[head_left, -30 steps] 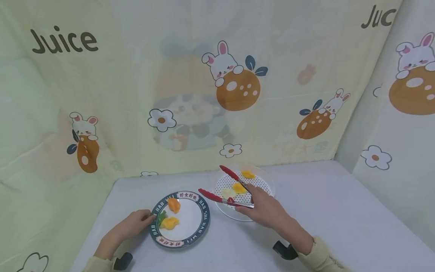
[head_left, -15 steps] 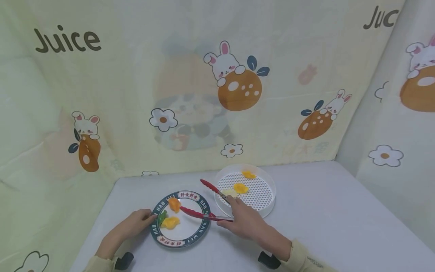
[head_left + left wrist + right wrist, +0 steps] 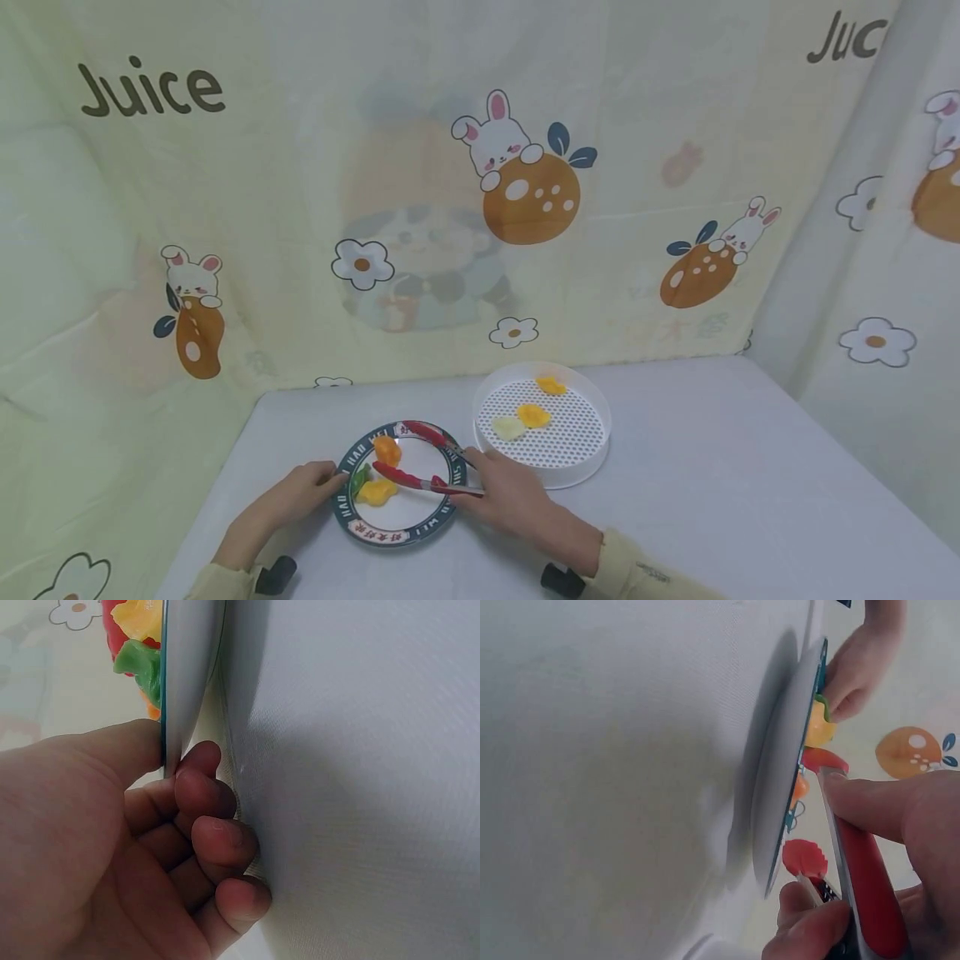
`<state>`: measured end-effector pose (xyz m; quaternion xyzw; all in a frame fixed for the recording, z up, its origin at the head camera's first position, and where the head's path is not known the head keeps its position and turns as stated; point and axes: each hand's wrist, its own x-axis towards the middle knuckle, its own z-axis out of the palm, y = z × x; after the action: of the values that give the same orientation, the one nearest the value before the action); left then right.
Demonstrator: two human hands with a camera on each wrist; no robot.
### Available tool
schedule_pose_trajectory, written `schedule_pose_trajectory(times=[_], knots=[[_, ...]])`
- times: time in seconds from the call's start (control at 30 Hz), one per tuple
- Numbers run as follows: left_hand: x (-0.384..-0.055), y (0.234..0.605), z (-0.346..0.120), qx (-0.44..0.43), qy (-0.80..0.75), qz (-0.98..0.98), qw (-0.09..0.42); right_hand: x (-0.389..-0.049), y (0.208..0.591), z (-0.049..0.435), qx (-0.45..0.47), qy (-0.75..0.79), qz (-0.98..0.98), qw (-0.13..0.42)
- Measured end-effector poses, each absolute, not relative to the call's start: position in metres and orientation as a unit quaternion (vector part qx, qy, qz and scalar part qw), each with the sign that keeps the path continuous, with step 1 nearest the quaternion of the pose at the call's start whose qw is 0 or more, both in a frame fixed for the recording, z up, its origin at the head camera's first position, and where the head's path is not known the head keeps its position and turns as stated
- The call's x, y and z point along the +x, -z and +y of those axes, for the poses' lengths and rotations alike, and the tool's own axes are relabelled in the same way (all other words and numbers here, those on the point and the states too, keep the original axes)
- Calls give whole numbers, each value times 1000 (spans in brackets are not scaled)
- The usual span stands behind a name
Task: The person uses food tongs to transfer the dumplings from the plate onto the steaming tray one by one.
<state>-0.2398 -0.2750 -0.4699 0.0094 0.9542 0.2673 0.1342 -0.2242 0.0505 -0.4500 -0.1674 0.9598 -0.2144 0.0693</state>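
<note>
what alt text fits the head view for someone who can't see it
A person's right hand holds spread red-tipped tongs over a dark-rimmed plate bearing an orange piece, a green one and a yellow one, while the left hand grips the plate's edge. To the right, a white perforated tray holds two yellow pieces and a pale one.

Left sleeve (image 3: 222, 582) and right sleeve (image 3: 624, 570) are pale yellow, the right bearing a greyish marking (image 3: 653, 572); beside each juts a black camera (image 3: 277, 576).
</note>
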Motion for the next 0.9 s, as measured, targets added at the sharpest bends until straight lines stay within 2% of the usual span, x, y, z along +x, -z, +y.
schedule_pose_trajectory(times=[0.17, 0.37, 0.63, 0.9], knots=[[-241, 470, -274, 9, -266, 954, 135, -225, 452, 45, -190, 206, 958, 64], [-242, 469, -273, 11, -265, 955, 134, -225, 452, 42, -178, 219, 955, 87], [-242, 469, -272, 9, -264, 955, 136, -225, 452, 43, -183, 229, 952, 84], [-239, 470, -271, -4, -261, 955, 143, -224, 432, 54, -171, 273, 944, 71]])
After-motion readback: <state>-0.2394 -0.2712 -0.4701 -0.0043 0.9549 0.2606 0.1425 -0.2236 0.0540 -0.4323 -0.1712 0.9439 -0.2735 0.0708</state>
